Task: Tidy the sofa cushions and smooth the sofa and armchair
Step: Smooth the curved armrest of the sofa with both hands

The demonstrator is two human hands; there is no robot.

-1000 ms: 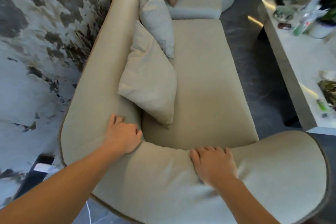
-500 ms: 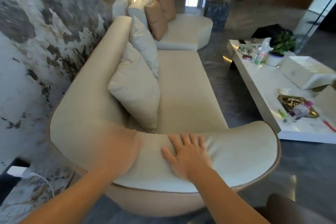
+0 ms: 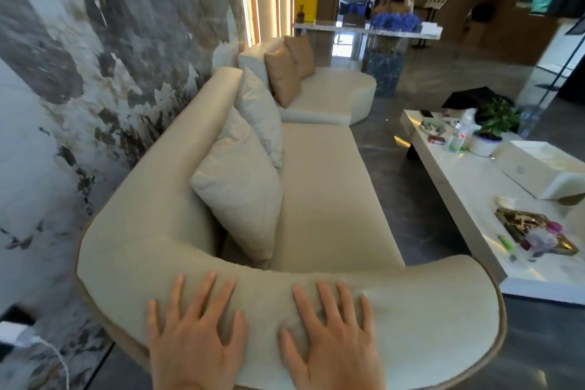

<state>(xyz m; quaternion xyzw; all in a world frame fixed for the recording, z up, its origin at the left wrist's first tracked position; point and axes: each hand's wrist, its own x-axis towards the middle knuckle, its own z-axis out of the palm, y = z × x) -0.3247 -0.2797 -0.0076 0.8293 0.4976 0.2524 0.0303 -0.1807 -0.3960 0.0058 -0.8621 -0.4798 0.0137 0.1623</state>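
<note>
Two flat hands lying on the sofa arm at the bottom of the frame.

The left hand [image 3: 194,337] and the right hand [image 3: 332,336] are resting palm down, fingers spread wide and holding nothing, side by side on the curved arm of the cream sofa [image 3: 332,215]. Two pale cushions [image 3: 240,187] are leaning against the backrest in the middle of the frame, and two tan cushions [image 3: 283,74] are standing farther back, above centre. A white table [image 3: 468,177] is sitting at the right edge.
</note>
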